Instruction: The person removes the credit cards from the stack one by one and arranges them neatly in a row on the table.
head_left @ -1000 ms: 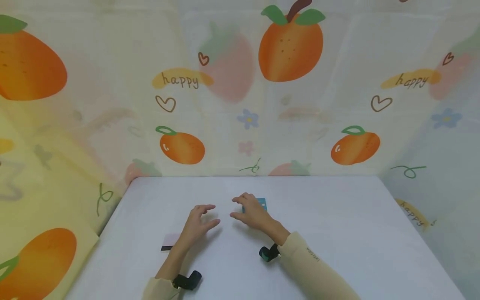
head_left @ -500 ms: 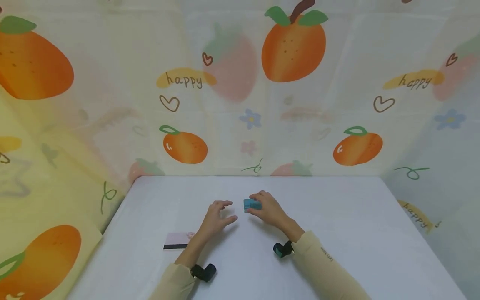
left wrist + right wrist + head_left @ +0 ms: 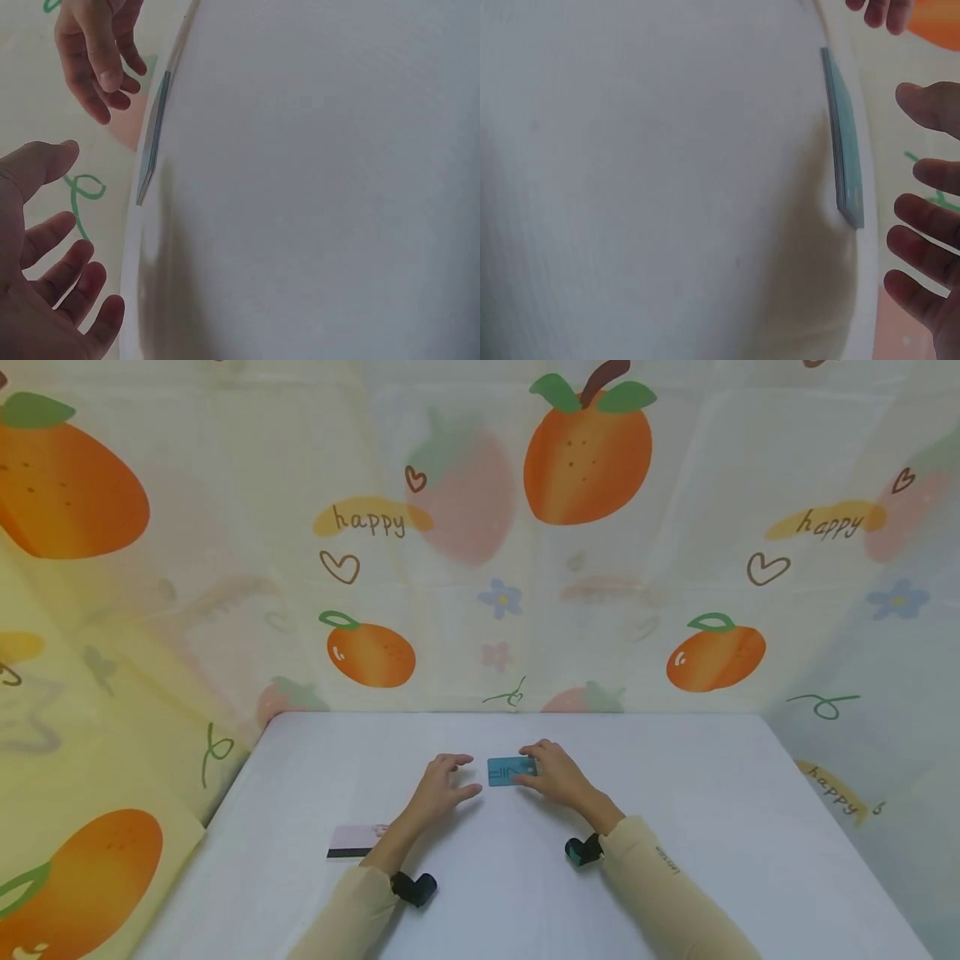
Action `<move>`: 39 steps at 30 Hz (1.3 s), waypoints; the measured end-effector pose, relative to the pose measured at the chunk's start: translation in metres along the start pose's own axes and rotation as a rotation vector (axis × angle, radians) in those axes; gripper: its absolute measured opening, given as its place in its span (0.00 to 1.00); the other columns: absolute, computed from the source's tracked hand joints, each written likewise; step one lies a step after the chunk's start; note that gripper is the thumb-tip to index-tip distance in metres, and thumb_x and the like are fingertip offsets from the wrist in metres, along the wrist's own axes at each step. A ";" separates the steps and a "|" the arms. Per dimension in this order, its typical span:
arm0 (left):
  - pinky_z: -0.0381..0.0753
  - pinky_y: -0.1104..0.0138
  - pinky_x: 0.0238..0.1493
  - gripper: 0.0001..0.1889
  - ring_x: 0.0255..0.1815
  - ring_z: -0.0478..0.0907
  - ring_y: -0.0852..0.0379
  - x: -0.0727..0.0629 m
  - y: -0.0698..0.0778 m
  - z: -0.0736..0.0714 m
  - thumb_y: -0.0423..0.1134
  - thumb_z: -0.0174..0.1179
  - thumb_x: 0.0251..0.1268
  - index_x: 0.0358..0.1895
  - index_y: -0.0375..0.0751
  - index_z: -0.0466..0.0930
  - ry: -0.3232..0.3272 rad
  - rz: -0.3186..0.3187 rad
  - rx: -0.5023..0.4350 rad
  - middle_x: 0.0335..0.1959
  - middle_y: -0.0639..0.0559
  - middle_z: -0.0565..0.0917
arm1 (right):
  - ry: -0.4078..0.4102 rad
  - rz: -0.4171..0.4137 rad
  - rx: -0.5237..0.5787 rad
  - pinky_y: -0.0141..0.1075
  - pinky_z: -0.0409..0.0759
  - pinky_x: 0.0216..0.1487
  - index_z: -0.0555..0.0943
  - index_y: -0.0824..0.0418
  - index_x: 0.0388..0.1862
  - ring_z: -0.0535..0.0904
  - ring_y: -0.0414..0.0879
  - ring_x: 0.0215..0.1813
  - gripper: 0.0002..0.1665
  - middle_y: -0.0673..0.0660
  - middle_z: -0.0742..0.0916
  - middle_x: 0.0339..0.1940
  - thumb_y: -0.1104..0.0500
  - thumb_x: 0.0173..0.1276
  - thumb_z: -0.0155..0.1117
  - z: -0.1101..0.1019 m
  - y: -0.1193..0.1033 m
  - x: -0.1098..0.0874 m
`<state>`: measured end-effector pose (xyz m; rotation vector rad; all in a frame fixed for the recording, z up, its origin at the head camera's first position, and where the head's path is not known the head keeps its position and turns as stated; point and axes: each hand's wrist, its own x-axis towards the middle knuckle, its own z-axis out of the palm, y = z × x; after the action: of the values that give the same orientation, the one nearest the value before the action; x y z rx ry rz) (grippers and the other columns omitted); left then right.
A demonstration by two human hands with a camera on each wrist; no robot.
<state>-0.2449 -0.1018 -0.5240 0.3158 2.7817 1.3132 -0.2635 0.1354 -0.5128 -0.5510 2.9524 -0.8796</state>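
A teal card stack (image 3: 506, 770) with light markings lies flat on the white table near its far side. Several thin layers show along its edge in the right wrist view. My right hand (image 3: 558, 774) hovers over its right end, fingers and thumb spread and apart from the cards (image 3: 847, 142). To the left of the stack, my left hand (image 3: 438, 791) is held above the table with loosely bent fingers and nothing in it. A pale pink card (image 3: 352, 841) with a black stripe lies beside my left forearm, which hides its right end.
A white table (image 3: 675, 793) spreads under both arms. Behind it and along the sides hangs a fruit-patterned cloth (image 3: 450, 610). Black wrist cameras (image 3: 415, 889) sit below each hand.
My right hand has drawn back to the right, uncovering more of the teal cards. My left hand has moved right and slightly forward, and more of the pink card shows.
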 end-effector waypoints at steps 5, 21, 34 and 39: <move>0.71 0.47 0.64 0.27 0.63 0.69 0.43 0.007 0.001 0.006 0.45 0.69 0.57 0.61 0.43 0.76 -0.020 0.000 0.014 0.61 0.41 0.74 | -0.015 0.013 -0.032 0.47 0.75 0.57 0.79 0.62 0.58 0.77 0.52 0.52 0.30 0.59 0.82 0.50 0.49 0.59 0.72 -0.003 0.008 0.000; 0.70 0.48 0.65 0.29 0.63 0.68 0.42 0.028 0.009 0.020 0.46 0.70 0.56 0.61 0.41 0.76 -0.092 0.035 0.148 0.60 0.40 0.75 | -0.108 0.019 -0.084 0.49 0.74 0.60 0.78 0.64 0.59 0.76 0.55 0.55 0.35 0.61 0.81 0.52 0.49 0.56 0.75 -0.006 0.018 0.010; 0.71 0.52 0.62 0.32 0.58 0.70 0.47 0.048 0.006 0.030 0.47 0.71 0.53 0.62 0.40 0.75 -0.168 0.033 0.366 0.58 0.42 0.75 | -0.188 -0.001 -0.157 0.46 0.74 0.59 0.79 0.66 0.58 0.75 0.52 0.52 0.34 0.60 0.80 0.50 0.54 0.54 0.75 -0.008 0.015 0.020; 0.71 0.54 0.61 0.31 0.57 0.69 0.49 0.053 0.011 0.028 0.46 0.70 0.55 0.63 0.42 0.74 -0.230 0.029 0.397 0.59 0.45 0.75 | -0.215 0.021 -0.158 0.45 0.74 0.59 0.79 0.64 0.58 0.74 0.50 0.51 0.33 0.59 0.80 0.50 0.55 0.53 0.76 -0.009 0.015 0.023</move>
<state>-0.2916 -0.0635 -0.5312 0.4892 2.8221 0.6652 -0.2910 0.1440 -0.5113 -0.5784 2.8392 -0.5485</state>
